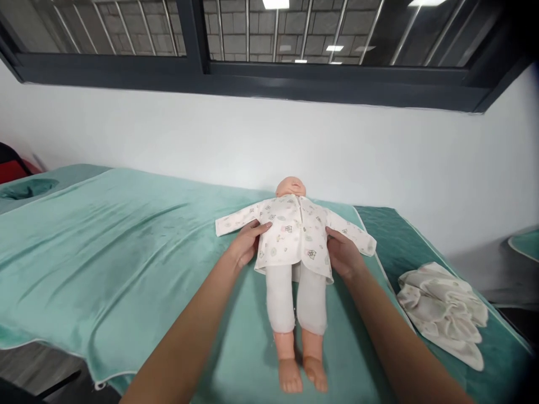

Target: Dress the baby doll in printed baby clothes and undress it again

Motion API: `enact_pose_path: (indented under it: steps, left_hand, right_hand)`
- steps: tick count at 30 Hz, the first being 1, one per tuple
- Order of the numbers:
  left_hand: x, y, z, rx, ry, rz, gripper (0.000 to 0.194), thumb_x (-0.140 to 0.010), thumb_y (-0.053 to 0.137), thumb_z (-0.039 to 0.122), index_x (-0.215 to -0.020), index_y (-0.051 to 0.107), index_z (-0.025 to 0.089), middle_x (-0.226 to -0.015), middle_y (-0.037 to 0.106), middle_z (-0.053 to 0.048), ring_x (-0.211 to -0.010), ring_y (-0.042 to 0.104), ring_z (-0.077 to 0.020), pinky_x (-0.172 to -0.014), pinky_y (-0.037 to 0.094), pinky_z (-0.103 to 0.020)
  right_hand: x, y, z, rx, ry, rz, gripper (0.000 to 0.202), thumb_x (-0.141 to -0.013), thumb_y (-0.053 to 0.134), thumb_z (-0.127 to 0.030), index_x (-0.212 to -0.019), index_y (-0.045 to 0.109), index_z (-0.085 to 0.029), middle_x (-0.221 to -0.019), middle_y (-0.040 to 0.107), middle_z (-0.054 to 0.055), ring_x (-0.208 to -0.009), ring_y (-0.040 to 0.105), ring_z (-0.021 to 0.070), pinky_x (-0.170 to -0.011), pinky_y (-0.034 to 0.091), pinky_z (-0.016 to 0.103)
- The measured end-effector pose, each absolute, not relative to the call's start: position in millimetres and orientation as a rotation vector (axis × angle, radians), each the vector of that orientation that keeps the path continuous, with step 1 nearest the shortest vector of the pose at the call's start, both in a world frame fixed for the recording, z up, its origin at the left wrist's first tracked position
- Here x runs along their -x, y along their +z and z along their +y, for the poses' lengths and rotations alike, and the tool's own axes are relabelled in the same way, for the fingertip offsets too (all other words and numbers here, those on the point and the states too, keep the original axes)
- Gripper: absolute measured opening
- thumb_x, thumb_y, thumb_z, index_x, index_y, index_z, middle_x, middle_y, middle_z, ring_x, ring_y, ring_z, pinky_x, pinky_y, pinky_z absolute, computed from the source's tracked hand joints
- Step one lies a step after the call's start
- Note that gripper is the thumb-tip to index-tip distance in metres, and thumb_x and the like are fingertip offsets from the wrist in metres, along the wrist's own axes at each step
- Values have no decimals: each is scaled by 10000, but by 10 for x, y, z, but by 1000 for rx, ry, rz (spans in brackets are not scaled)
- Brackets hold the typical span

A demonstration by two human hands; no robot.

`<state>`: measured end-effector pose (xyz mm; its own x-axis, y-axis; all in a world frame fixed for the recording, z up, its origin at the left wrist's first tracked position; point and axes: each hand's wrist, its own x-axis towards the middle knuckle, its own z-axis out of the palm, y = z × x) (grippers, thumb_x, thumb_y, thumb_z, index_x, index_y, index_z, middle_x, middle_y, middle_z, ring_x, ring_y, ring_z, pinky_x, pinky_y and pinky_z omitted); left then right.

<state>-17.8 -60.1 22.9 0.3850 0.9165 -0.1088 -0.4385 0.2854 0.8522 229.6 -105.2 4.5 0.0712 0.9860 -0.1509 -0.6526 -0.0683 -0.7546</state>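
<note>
A baby doll lies on its back on a green sheet, its head toward the wall and bare feet toward me. It wears a white patterned baby shirt, its front edges meeting down the middle, with both sleeves spread outward. White padded cloth covers the legs. My left hand grips the left side of the doll's torso, thumb on top of the shirt. On the opposite side, my right hand holds the torso the same way. Fingers of both hands are partly hidden beside or under the body.
A crumpled white cloth lies on the darker green cover at the right. The light green sheet stretches left with folds. Behind stand a white wall and a dark-framed window. Something red and black shows at far left.
</note>
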Motion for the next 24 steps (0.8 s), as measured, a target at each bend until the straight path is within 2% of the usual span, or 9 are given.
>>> enact_pose_path:
  steps: [4, 7, 11, 14, 17, 20, 24]
  left_hand:
    - [152, 131, -459, -803, 1013, 663, 401, -733, 807, 261, -1099, 673, 167, -1146, 725, -111, -1005, 694, -237, -927, 543, -352]
    - [177, 101, -425, -733, 1000, 661, 352, -791, 754, 277, -1108, 671, 148, -1135, 723, -118, -1028, 686, -241, -939, 546, -348]
    - [217, 132, -383, -582, 1017, 704, 310, -872, 647, 318, -1124, 654, 137, -1086, 718, -124, -1033, 687, -253, -937, 562, -364]
    - [247, 130, -335, -526, 1054, 703, 285, -884, 622, 314, -1106, 641, 137, -1094, 700, -129, -1053, 681, -254, -957, 563, -368]
    - [293, 98, -285, -485, 1187, 712, 211, -876, 621, 262, -1027, 642, 117, -1065, 689, -144, -1054, 676, -238, -977, 557, -342]
    - [357, 67, -245, -415, 1382, 730, 110, -860, 618, 165, -963, 634, 128, -1009, 694, -125, -1046, 673, -214, -1005, 545, -346]
    - [460, 25, -198, -369, 1566, 727, 102, -873, 593, 115, -964, 635, 136, -1023, 711, -97, -1035, 674, -184, -1025, 530, -356]
  right_hand:
    - [-2375, 6, -1036, 766, 1498, -477, 265, -862, 562, -208, -1101, 675, -221, -1028, 761, 32, -1085, 685, 245, -959, 573, 407]
    - [-2432, -33, -1020, 741, 1480, -421, 247, -838, 582, -162, -1059, 677, -213, -961, 753, 26, -981, 702, 220, -918, 590, 382]
    - [-2497, -55, -959, 752, 1388, -317, 214, -812, 578, -103, -976, 668, -207, -851, 719, 0, -784, 679, 158, -780, 612, 304]
    - [-2552, -72, -932, 780, 1384, -312, 118, -816, 595, -139, -899, 642, -209, -765, 676, -11, -684, 643, 140, -702, 607, 287]
    - [-2612, -99, -938, 811, 1372, -352, 55, -812, 619, -180, -855, 611, -214, -731, 643, -15, -696, 645, 148, -763, 609, 320]
    - [-2676, -115, -957, 812, 1329, -324, 98, -797, 621, -167, -875, 595, -219, -840, 669, -3, -798, 668, 148, -824, 600, 313]
    - [-2807, -121, -995, 823, 1258, -210, 155, -777, 586, -119, -903, 590, -210, -867, 666, 2, -821, 674, 145, -819, 606, 302]
